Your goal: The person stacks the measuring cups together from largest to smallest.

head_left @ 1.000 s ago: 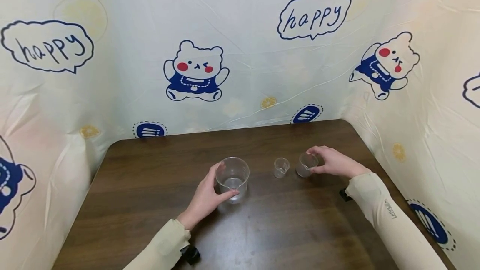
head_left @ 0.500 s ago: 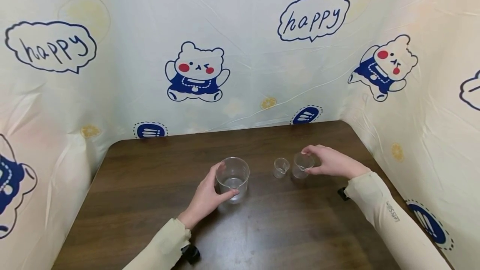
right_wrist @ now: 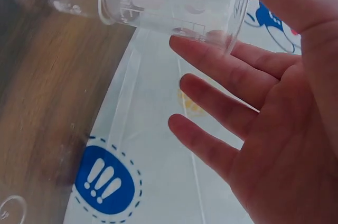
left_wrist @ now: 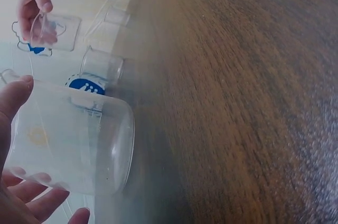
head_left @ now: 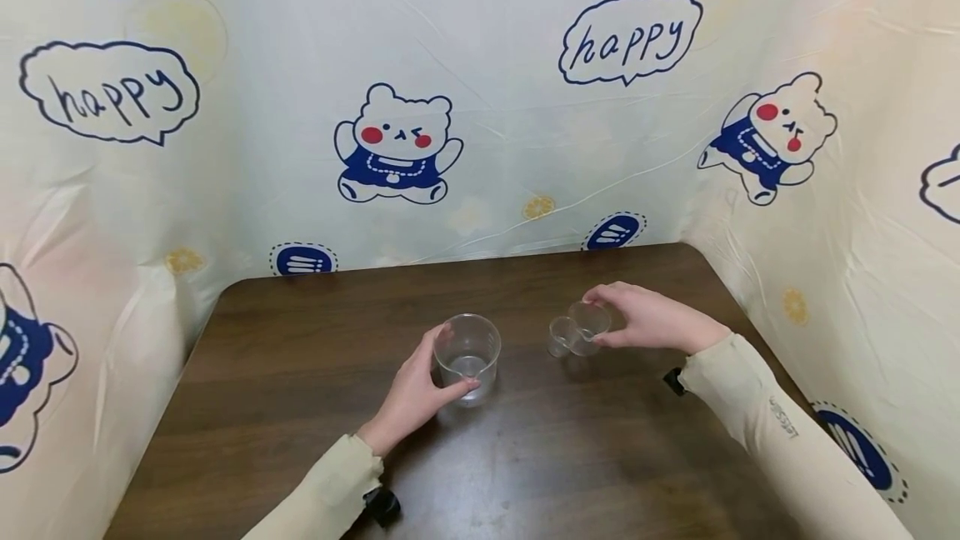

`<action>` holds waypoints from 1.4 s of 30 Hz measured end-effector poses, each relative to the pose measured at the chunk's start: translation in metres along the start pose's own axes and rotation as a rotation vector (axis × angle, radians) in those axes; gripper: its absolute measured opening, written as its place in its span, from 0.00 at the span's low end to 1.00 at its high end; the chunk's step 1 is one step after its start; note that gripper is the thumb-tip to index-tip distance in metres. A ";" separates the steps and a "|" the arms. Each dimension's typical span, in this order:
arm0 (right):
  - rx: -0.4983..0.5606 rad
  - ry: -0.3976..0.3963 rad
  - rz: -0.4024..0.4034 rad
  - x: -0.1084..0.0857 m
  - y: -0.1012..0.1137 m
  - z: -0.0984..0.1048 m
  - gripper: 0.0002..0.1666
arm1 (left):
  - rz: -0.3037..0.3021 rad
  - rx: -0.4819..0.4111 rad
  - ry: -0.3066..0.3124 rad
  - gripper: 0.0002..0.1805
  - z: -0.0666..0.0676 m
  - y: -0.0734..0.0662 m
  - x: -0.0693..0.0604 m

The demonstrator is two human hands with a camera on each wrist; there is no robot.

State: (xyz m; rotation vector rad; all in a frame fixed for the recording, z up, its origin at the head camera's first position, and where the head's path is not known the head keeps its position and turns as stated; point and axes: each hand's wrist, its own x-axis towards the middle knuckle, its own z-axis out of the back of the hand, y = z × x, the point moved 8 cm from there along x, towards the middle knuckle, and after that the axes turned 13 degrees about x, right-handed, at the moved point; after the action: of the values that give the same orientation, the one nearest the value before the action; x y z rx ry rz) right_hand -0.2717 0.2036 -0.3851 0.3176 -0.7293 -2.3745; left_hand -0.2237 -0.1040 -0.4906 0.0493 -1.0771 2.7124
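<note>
A large clear beaker (head_left: 468, 382) stands upright on the brown table (head_left: 285, 407). My left hand (head_left: 408, 398) holds it round the side, thumb in front and fingers behind. My right hand (head_left: 656, 319) grips a medium clear beaker (head_left: 591, 325) between thumb and fingers. In the left wrist view that medium beaker (left_wrist: 66, 31) is raised off the table and about upright. Just left of it stands a small clear beaker (head_left: 558, 338), overlapped by it in the head view. Whether the two touch, I cannot tell. No liquid shows in any beaker.
Another clear vessel (left_wrist: 117, 17) shows farther off in the left wrist view. In the right wrist view, a clear curved rim (right_wrist: 13, 208) is cut off by the frame. A printed curtain (head_left: 510, 148) closes the table's back and sides.
My right hand has carried the medium beaker left, from beside the small beaker to overlapping it in the head view. My left hand and the large beaker have stayed in place.
</note>
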 end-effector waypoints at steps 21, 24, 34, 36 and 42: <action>-0.005 0.075 0.097 0.040 0.050 -0.007 0.33 | 0.010 -0.003 -0.002 0.53 0.001 -0.001 -0.002; 0.005 0.089 0.088 0.046 0.056 -0.009 0.32 | 0.013 -0.005 0.001 0.53 0.000 -0.001 -0.002; -0.011 0.114 0.104 0.068 0.075 -0.012 0.32 | 0.018 0.001 0.002 0.54 0.001 -0.001 -0.001; -0.016 0.122 0.114 0.072 0.079 -0.014 0.32 | 0.021 -0.001 0.003 0.54 0.001 -0.001 -0.001; -0.010 0.126 0.101 0.081 0.084 -0.014 0.32 | 0.021 -0.005 0.003 0.54 0.000 -0.001 -0.002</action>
State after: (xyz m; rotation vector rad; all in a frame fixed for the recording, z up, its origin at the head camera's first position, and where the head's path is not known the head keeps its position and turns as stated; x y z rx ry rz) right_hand -0.2867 0.0920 -0.3522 0.4123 -0.6595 -2.2407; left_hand -0.2217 -0.1037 -0.4896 0.0325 -1.0899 2.7272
